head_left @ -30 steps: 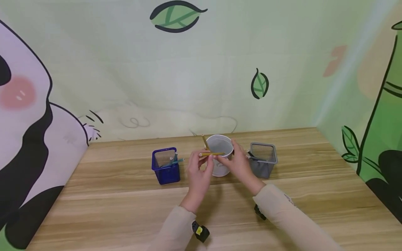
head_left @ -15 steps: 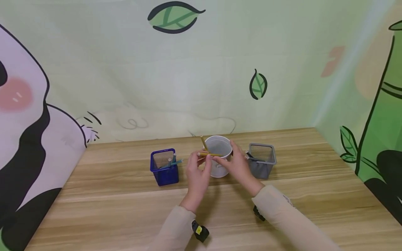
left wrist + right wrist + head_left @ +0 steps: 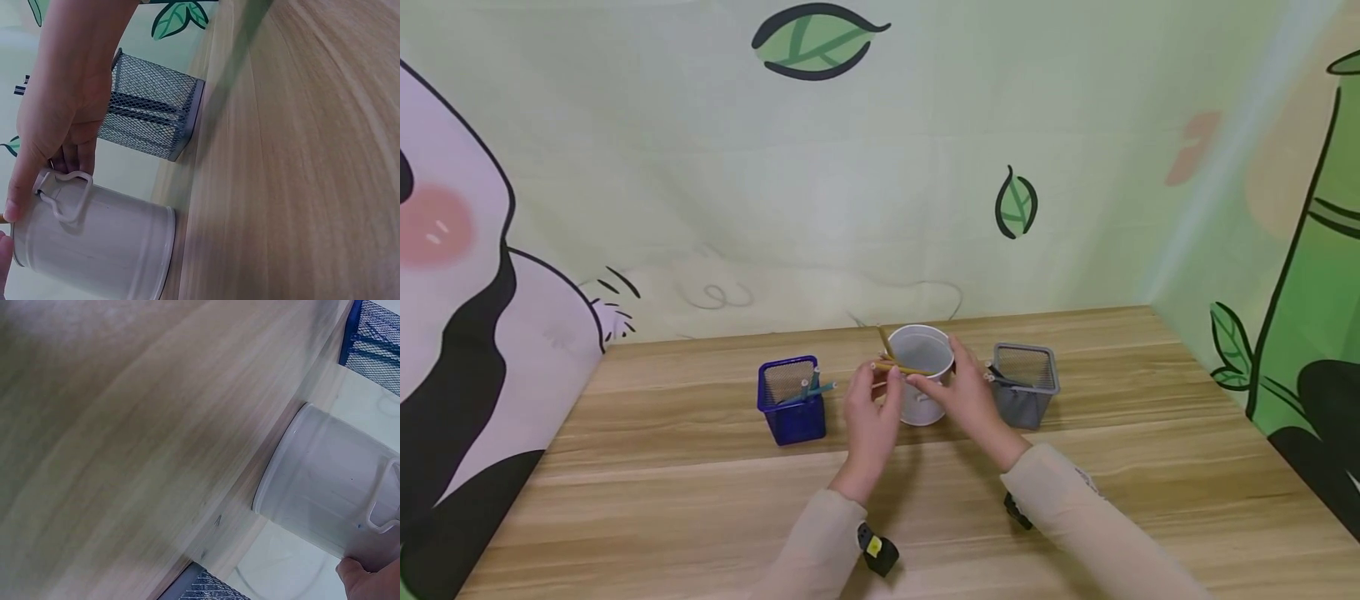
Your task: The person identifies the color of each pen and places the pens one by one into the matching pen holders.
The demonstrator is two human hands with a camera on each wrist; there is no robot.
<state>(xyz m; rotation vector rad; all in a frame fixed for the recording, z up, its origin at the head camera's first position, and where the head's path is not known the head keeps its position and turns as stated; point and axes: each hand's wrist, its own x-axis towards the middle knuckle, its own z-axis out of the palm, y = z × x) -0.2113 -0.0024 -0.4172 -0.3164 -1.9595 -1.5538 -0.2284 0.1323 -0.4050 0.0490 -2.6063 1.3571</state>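
Observation:
A small pale metal bucket (image 3: pixel 922 408) with looped side handles stands upright on the table. My left hand (image 3: pixel 870 417) holds its left side, thumb in front near the rim. On the other side, my right hand (image 3: pixel 973 400) grips the bucket, its thumb at the front rim and fingers at the right. A yellow pencil (image 3: pixel 904 368) slants out over the left front rim beside the left thumb. Another yellow pencil (image 3: pixel 886 340) leans up at the left. The left fingers are partly hidden behind the pencil and thumb.
A blue mesh holder (image 3: pixel 797 417) with several blue-green pencils stands left of the bucket. To the right is a grey mesh holder (image 3: pixel 1028 404) with dark pencils leaning left. Behind the wooden table (image 3: pixel 685 508) hangs a printed backdrop (image 3: pixel 700 167).
The head view has shifted slightly. Both hands stay around the bucket, and the pencils and holders keep their places.

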